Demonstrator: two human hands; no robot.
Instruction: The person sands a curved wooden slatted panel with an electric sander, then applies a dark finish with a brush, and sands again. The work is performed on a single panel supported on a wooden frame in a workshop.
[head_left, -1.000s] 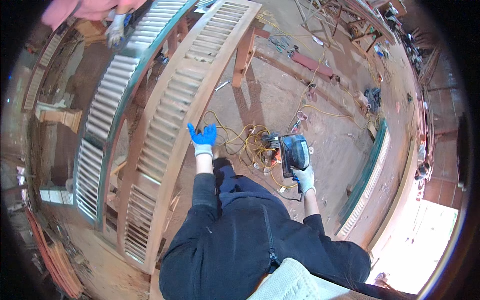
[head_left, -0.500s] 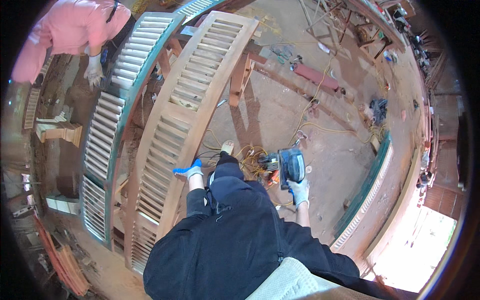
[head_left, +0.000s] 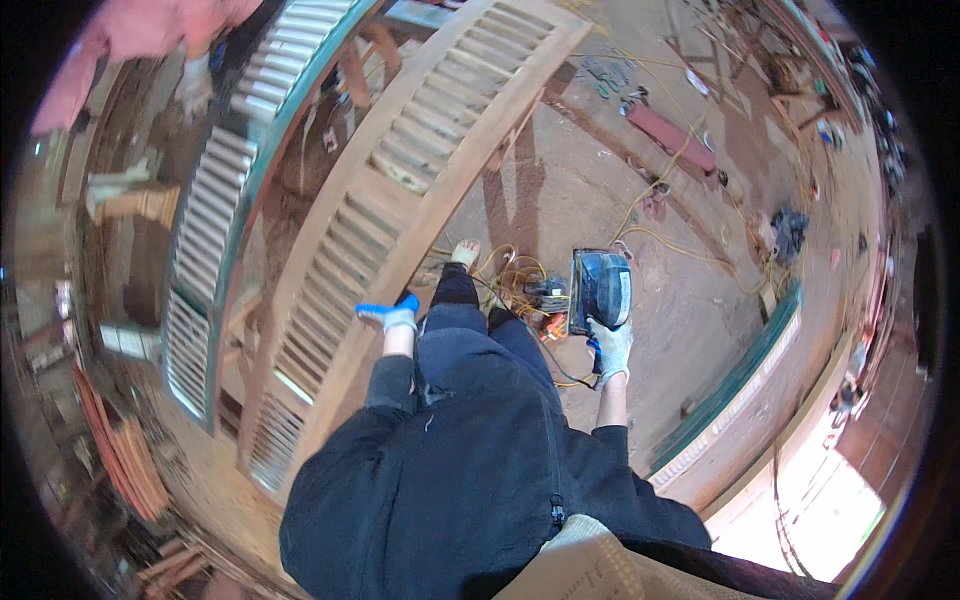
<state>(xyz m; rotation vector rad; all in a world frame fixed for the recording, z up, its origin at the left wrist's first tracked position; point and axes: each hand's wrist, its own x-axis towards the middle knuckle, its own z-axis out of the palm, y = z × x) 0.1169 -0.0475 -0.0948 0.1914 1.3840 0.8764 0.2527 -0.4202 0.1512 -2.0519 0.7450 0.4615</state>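
A long unpainted wooden louvered shutter [head_left: 400, 200] slants across the view to my left, raised on supports. On its near side rail rests my left hand [head_left: 392, 314], in a white glove with blue-coated fingers. The fingers stretch over the rail and the thumb stands apart. My right hand [head_left: 612, 350], in a matching glove, is closed around the rear of a blue and black power sander [head_left: 603, 290]. The sander is held in the air beside my legs, apart from the shutter. Its flat pad side faces left, toward the shutter.
A green-edged louvered shutter [head_left: 205, 230] stands farther left, with a person in pink [head_left: 165, 35] beyond it. Yellow cords [head_left: 510, 272] tangle near my feet and trail over the floor. A red cylinder [head_left: 672, 138] lies ahead. Another green-edged panel [head_left: 735, 385] is at the right.
The sander has come up closer to me and turned somewhat in my right hand. My left hand stays on the shutter's rail. The whole view has shifted, moving the person in pink toward the rim.
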